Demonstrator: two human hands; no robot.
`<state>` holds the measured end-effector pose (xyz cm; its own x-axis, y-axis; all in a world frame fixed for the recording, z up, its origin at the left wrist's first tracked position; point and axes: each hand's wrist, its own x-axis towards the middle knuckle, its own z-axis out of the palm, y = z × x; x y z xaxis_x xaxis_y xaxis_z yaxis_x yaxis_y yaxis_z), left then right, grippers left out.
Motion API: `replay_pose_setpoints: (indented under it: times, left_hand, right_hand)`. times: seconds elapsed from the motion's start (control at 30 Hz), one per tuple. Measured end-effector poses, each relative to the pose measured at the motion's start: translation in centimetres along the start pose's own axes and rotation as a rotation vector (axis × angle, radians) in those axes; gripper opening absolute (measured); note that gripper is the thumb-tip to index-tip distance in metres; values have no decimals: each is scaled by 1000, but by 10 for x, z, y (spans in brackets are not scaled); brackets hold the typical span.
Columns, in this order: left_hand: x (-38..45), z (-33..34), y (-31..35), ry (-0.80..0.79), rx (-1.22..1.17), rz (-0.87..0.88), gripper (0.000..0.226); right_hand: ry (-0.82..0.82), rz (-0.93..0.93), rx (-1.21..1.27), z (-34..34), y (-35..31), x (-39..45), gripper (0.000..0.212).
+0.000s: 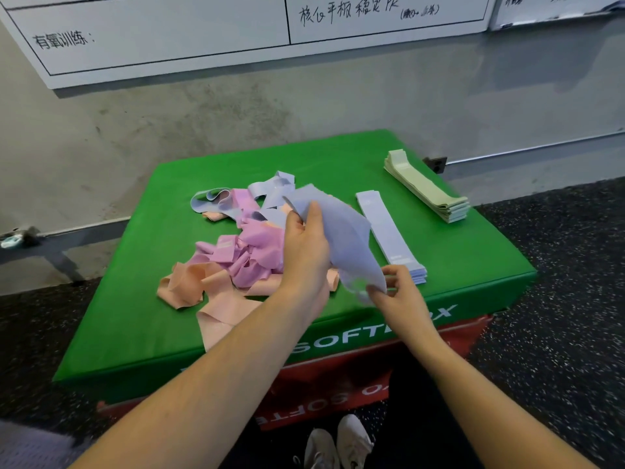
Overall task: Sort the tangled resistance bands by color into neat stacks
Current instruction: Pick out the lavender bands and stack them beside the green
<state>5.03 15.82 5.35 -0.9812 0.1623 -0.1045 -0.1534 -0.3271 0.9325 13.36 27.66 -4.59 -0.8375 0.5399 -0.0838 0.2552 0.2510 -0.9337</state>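
My left hand grips the upper end of a pale blue band, fingers curled round the fabric with the thumb lying up along it. My right hand pinches the lower end of that same band between thumb and fingertips, so the band hangs slack and a little blurred between the two hands, lifted above the green pad.

Just beyond my right hand, nearly touching its knuckles, lies the blue stack, flat bands laid one on another in a straight strip running away from me. Farther out past that, well apart from both hands, sits the green stack, a taller pile of pale green bands, also squared up, near the far right corner of the pad.

To the left of my left hand, and partly under its wrist, is the tangled heap: pink bands bunched in the middle, peach ones spilling toward me and to the left, and a few more blue loops at its far edge.

The pad has white lettering on its near side and rests on a red box. Below my arms I can see my white shoes on the dark speckled floor. Beyond everything is a grey wall with a whiteboard bearing handwriting.
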Motion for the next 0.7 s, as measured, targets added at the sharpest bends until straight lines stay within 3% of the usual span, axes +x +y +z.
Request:
replay_pose_setpoints:
  times: [0.17,0.3,0.57,0.7]
  left_hand:
    - [16,-9,14,99,-1,42,13]
    - [36,-22,12,152,-10,-28,15]
    - [57,-31,8,242,-110,-176,18]
    - [63,-35,6,262,-99,-172,22]
  right_hand:
    - [-17,202,488,-13,5,-1,13]
    - [-183,231,819,-28,-2,-8,22]
    - [-384,170,849,-42,-20,-21,37]
    - [-352,183,835,-43,-23,-19,31]
